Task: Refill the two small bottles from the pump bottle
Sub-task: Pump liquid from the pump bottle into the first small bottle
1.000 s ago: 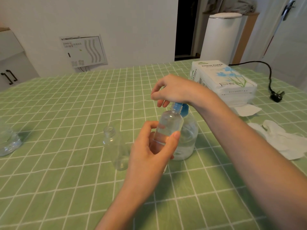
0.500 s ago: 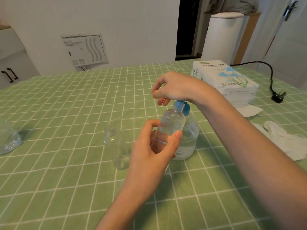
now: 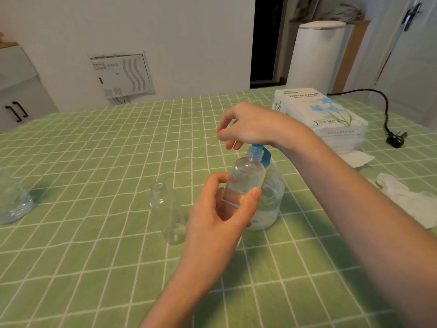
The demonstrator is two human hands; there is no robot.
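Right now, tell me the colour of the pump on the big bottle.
Blue; the pump shows best in the head view.

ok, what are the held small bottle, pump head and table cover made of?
Small bottle in the left hand: clear, glossy, fingers show through; likely plastic.
Pump head: opaque blue, smooth; probably moulded plastic.
Table cover: green, white grid, creased with slight sheen; vinyl or coated cloth, unclear which.

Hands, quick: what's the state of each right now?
Left hand: holds a small bottle at the blue pump spout.
Right hand: atop the pump bottle, fingers loosely curled; grip cannot be told.
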